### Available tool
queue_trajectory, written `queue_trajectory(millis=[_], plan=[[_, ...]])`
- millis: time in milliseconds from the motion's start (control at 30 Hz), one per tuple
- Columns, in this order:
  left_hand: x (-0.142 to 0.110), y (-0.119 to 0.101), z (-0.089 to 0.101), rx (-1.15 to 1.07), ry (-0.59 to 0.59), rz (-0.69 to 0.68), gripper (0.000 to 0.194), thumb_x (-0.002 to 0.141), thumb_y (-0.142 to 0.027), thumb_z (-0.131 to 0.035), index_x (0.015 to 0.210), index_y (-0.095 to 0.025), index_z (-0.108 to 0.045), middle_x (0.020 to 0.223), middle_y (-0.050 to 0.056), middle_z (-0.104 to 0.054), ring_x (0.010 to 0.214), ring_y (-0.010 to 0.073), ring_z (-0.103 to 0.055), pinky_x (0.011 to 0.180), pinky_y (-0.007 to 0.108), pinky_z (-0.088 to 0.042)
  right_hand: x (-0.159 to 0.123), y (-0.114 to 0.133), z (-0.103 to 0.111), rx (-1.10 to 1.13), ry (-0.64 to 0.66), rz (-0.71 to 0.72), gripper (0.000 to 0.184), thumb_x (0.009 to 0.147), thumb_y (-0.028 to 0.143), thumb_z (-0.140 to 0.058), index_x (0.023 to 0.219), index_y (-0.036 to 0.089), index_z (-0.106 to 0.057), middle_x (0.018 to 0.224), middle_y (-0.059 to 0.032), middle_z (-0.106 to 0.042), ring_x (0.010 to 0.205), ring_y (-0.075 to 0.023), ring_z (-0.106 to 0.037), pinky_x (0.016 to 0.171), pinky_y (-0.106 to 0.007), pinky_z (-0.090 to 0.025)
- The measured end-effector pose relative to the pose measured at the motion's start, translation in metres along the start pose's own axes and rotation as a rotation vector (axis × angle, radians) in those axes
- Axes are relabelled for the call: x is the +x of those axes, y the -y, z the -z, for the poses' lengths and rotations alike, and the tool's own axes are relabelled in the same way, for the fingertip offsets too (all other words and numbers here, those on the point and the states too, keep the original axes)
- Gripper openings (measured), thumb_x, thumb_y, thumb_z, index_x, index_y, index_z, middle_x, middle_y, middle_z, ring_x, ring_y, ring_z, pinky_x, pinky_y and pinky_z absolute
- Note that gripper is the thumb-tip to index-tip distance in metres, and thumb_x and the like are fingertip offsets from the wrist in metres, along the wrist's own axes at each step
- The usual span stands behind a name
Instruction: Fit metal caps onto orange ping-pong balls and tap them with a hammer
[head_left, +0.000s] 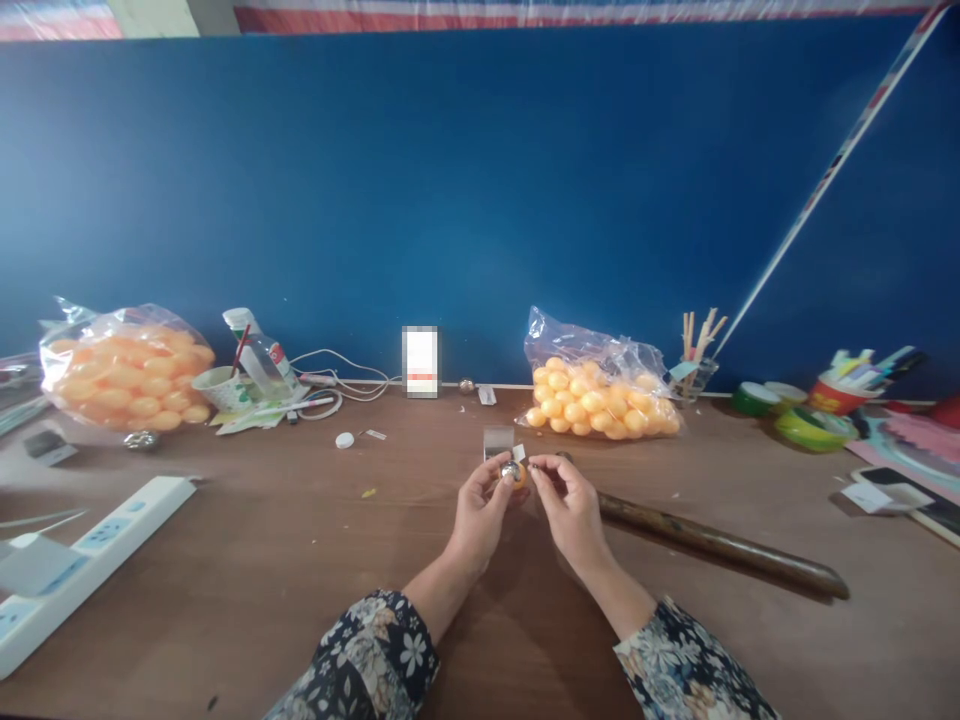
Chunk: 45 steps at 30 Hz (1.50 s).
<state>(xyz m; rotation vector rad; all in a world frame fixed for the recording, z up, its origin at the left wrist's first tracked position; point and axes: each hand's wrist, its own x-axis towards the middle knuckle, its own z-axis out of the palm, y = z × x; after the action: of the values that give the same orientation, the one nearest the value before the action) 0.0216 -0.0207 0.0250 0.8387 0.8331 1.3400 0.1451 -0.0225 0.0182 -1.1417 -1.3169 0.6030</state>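
Observation:
Just above the middle of the table, my left hand [478,510] is closed round a small orange ball [520,477]. On the ball's near side shows a shiny silver dome [510,468], held under the thumb. Close to its right, my right hand [574,508] has thumb and forefinger pinched together. A tiny dark speck shows at those fingertips, too small to name. Right behind the left fingers stands a grey metallic cylinder [498,437], partly hidden, with a small white slip [519,453] beside it. A dark wooden handle [720,543] lies to the right, its far end behind my right hand.
Clear bags of orange balls stand at back left [135,375] and back right [600,395]. A white power strip [97,550] lies at left. Near the wall are a plastic bottle [262,355], a glass of sticks [697,375], tape rolls [814,428] and a pen cup [836,395].

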Motion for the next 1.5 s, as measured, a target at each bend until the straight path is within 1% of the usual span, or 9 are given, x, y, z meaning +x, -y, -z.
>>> queue_trajectory(millis=[100, 267, 433, 600, 767, 967, 1267, 1500], plan=[[0.0007, 0.0008, 0.0013, 0.003, 0.003, 0.001, 0.045, 0.068, -0.034, -0.075, 0.108, -0.017, -0.064, 0.101, 0.009, -0.070, 0.079, 0.0166, -0.068, 0.079, 0.032, -0.055, 0.0003, -0.0002, -0.0004, 0.016, 0.011, -0.007, 0.019, 0.086, 0.036, -0.054, 0.092, 0.020, -0.063, 0.086, -0.0064, -0.069, 0.077, -0.0203, -0.066, 0.069, -0.032, -0.055], [0.0015, 0.0018, 0.0025, 0.033, -0.005, -0.012, 0.045, 0.069, -0.035, -0.075, 0.108, -0.017, -0.065, 0.097, 0.009, -0.071, 0.083, 0.0188, -0.068, 0.078, 0.033, -0.056, 0.0003, 0.0014, -0.0012, 0.027, 0.038, -0.009, 0.020, 0.085, 0.037, -0.053, 0.093, 0.020, -0.062, 0.089, -0.0072, -0.069, 0.078, -0.0212, -0.066, 0.070, -0.033, -0.055], [0.0009, 0.0007, 0.0020, 0.053, -0.021, -0.019, 0.045, 0.068, -0.036, -0.075, 0.108, -0.017, -0.065, 0.097, 0.009, -0.071, 0.083, 0.0189, -0.068, 0.078, 0.033, -0.056, -0.0004, 0.0032, -0.0005, -0.002, 0.040, 0.009, 0.019, 0.085, 0.036, -0.053, 0.092, 0.020, -0.061, 0.084, -0.0054, -0.067, 0.071, -0.0186, -0.064, 0.064, -0.030, -0.053], [0.0005, -0.0003, 0.0015, 0.030, -0.026, -0.011, 0.045, 0.068, -0.035, -0.076, 0.108, -0.017, -0.065, 0.099, 0.009, -0.071, 0.084, 0.0186, -0.068, 0.079, 0.033, -0.055, -0.0006, 0.0031, -0.0003, -0.036, 0.029, 0.025, 0.016, 0.085, 0.035, -0.053, 0.086, 0.021, -0.060, 0.078, -0.0033, -0.065, 0.063, -0.0167, -0.060, 0.059, -0.028, -0.052], [0.0002, -0.0004, 0.0011, 0.008, -0.033, -0.006, 0.046, 0.066, -0.034, -0.077, 0.107, -0.016, -0.065, 0.098, 0.009, -0.071, 0.079, 0.0171, -0.068, 0.078, 0.032, -0.055, -0.0003, 0.0031, -0.0002, -0.032, 0.030, 0.031, 0.016, 0.086, 0.035, -0.052, 0.086, 0.021, -0.060, 0.079, -0.0041, -0.066, 0.069, -0.0185, -0.062, 0.063, -0.029, -0.052], [0.0016, 0.0023, 0.0027, 0.032, -0.036, -0.014, 0.046, 0.069, -0.034, -0.075, 0.110, -0.016, -0.064, 0.099, 0.010, -0.070, 0.080, 0.0175, -0.068, 0.078, 0.032, -0.055, -0.0004, 0.0033, 0.0007, -0.029, 0.035, 0.024, 0.015, 0.087, 0.034, -0.052, 0.086, 0.021, -0.058, 0.082, -0.0046, -0.066, 0.073, -0.0191, -0.063, 0.066, -0.029, -0.052], [0.0016, 0.0015, 0.0028, 0.075, -0.031, -0.017, 0.048, 0.070, -0.036, -0.074, 0.112, -0.015, -0.062, 0.099, 0.010, -0.070, 0.080, 0.0174, -0.068, 0.077, 0.031, -0.056, -0.0006, 0.0036, 0.0000, -0.028, 0.050, 0.017, 0.013, 0.087, 0.033, -0.051, 0.084, 0.021, -0.057, 0.080, -0.0039, -0.064, 0.069, -0.0179, -0.061, 0.064, -0.028, -0.051], [0.0011, 0.0016, 0.0023, 0.084, -0.039, -0.023, 0.048, 0.072, -0.038, -0.072, 0.112, -0.016, -0.062, 0.096, 0.010, -0.070, 0.079, 0.0174, -0.068, 0.075, 0.031, -0.056, -0.0012, 0.0048, 0.0009, -0.029, 0.055, 0.010, 0.012, 0.087, 0.032, -0.052, 0.084, 0.021, -0.056, 0.081, -0.0043, -0.066, 0.070, -0.0180, -0.062, 0.065, -0.028, -0.051]])
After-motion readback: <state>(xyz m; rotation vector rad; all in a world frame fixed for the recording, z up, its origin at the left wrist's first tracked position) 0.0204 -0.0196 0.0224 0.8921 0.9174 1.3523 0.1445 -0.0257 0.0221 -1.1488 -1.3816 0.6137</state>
